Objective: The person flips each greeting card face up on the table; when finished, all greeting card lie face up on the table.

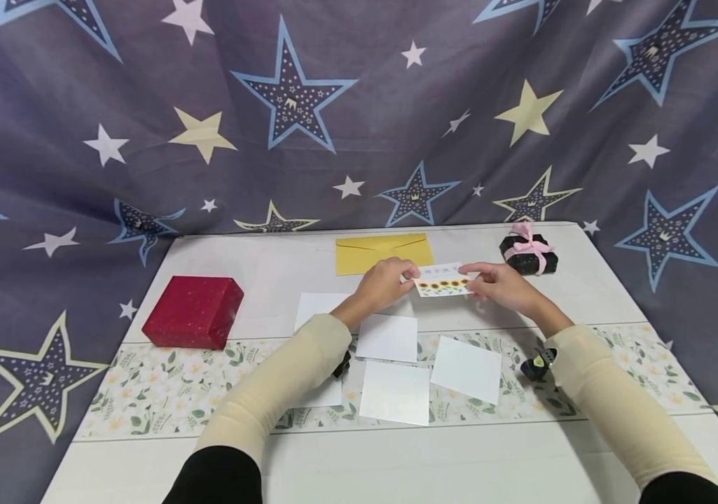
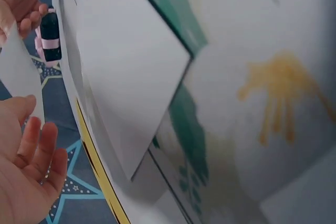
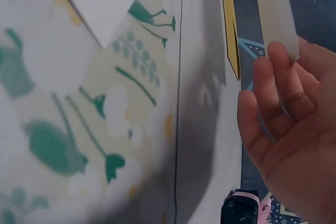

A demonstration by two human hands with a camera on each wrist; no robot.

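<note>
Both hands hold a small card (image 1: 442,285) with a row of sunflowers printed on its face, raised above the table. My left hand (image 1: 386,281) pinches its left edge between thumb and fingers. The right edge is pinched by my right hand (image 1: 501,285). From below, the right wrist view shows the card's plain pale back (image 3: 278,17), with the right thumb and fingertips on its end. Behind the left hand lies a yellow envelope (image 1: 359,257). White cards (image 1: 387,339) lie spread on the table below the hands, some partly covered by the left arm.
A red wrapped box (image 1: 193,312) stands at the table's left. A small black box with a pink ribbon bow (image 1: 527,250) sits at the back right. A floral band (image 1: 163,392) crosses the white table (image 1: 459,462). A star-patterned cloth (image 1: 359,84) hangs behind.
</note>
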